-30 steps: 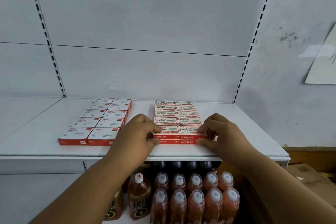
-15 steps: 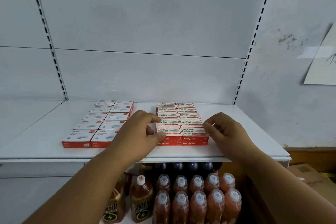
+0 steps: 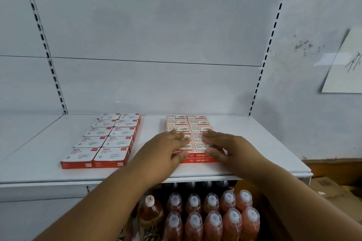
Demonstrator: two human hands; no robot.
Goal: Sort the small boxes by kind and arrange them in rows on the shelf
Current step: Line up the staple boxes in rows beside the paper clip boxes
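Two groups of small red-and-white boxes lie on the white shelf (image 3: 244, 143). The paper clip boxes (image 3: 109, 139) form two rows on the left. The staple boxes (image 3: 188, 123) form two stacked rows in the middle. My left hand (image 3: 166, 148) lies flat, fingers straight, over the left near staple boxes, thumb at their front edge. My right hand (image 3: 225, 146) lies flat with spread fingers over the right near staple boxes. Neither hand grips a box. The near boxes are partly hidden under both hands.
Below the shelf stand several orange drink bottles (image 3: 213, 219) and dark bottles behind them. A cardboard box (image 3: 329, 190) sits low at the right. A sheet of paper (image 3: 344, 64) hangs on the right wall. Slotted uprights frame the back panel.
Both hands have gone from curled at the sides of the front staple boxes to flat on top of them, fingers straightened and moved inward.
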